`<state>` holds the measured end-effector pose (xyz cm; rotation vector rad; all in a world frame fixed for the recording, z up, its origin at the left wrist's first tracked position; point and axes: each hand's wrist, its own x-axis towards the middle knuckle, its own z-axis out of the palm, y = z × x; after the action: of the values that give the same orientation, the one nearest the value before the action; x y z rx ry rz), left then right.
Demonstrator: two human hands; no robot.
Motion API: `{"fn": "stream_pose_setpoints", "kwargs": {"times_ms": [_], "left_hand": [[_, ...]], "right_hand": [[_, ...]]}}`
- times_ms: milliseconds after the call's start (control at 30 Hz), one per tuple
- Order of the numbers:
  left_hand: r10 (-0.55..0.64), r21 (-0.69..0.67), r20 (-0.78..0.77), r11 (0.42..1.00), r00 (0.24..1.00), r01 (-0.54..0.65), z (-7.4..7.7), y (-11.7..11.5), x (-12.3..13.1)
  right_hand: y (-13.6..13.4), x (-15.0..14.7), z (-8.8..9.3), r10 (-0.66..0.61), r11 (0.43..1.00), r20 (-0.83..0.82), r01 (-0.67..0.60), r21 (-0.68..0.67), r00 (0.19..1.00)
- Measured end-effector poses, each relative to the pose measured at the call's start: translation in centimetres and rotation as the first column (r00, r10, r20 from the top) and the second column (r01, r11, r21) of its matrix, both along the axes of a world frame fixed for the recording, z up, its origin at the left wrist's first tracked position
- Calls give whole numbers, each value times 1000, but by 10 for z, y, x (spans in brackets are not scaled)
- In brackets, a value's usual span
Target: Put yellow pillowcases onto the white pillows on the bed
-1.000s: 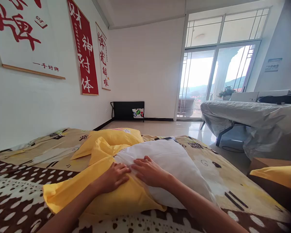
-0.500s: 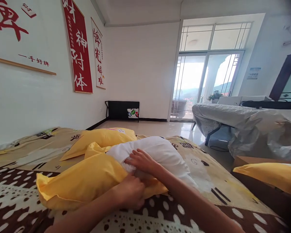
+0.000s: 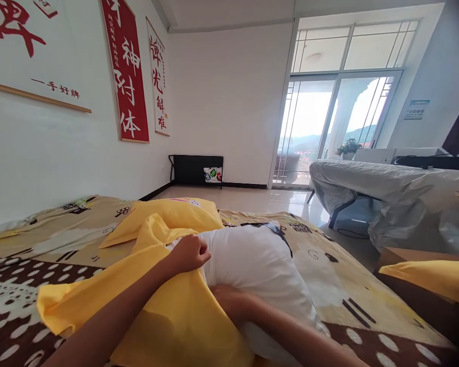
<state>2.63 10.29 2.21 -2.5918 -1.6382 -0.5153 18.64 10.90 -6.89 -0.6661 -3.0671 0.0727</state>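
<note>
A white pillow [image 3: 260, 260] lies on the bed, half inside a yellow pillowcase [image 3: 168, 316]. My left hand [image 3: 189, 253] is closed in a fist on the pillowcase's open edge at the top of the pillow. My right hand [image 3: 229, 303] is tucked under the pillow's near side, where the yellow fabric and the pillow hide its fingers. A second yellow pillow [image 3: 172, 214] lies just beyond, touching the pillowcase.
The bed carries a patterned brown and beige sheet [image 3: 348, 285]. Hanging scrolls are on the left wall. A table under a grey cover [image 3: 398, 188] stands at the right. Another yellow pillow [image 3: 436, 278] rests at the far right. A glass balcony door is at the back.
My left hand has risen from the pillow's near edge to its top, pulling the yellow fabric up. My right hand has dropped from the pillow's top to beneath it.
</note>
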Motion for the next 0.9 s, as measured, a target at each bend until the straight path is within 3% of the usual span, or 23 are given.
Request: {"fn": "stream_pose_setpoints", "kwargs": {"times_ms": [100,167,233,267,300,333,367,433,533,633,800,900], "left_hand": [[-14,2,-40,1000,999,14,-32,3,6],[-35,-34,-87,999,996,32,-53,1,8],[-66,-81,-137,995,988,55,-70,-3,9],[-77,-98,-156,993,985,62,-77,-6,10],[-83,-108,-171,992,982,65,-82,-9,11],[-87,-114,-182,991,979,67,-86,-12,11],[-91,-117,-189,991,978,69,-89,-15,12],[-91,-116,-196,991,976,69,-90,-21,11],[-69,-105,-193,993,979,50,-82,-27,6],[-14,-52,-166,999,986,5,-60,-24,-5],[178,176,-171,973,969,-147,-12,4,-22],[223,191,-254,965,941,-177,2,20,-27]], "right_hand": [[-14,12,7,251,964,157,-232,-127,955],[-11,23,34,357,909,168,-300,-288,919],[5,33,68,353,839,104,-266,-475,930],[17,36,85,262,846,73,-193,-496,962],[30,38,98,99,897,41,-72,-437,994],[45,39,107,-91,946,-15,82,-315,996],[59,38,111,-259,955,-92,240,-174,962],[81,31,105,-441,891,-209,453,8,873],[90,17,76,-479,870,-162,491,44,863],[75,7,54,-463,873,-144,478,97,874],[29,9,59,-433,852,-183,467,238,883],[-1,12,67,-370,849,-173,408,337,913]]}}
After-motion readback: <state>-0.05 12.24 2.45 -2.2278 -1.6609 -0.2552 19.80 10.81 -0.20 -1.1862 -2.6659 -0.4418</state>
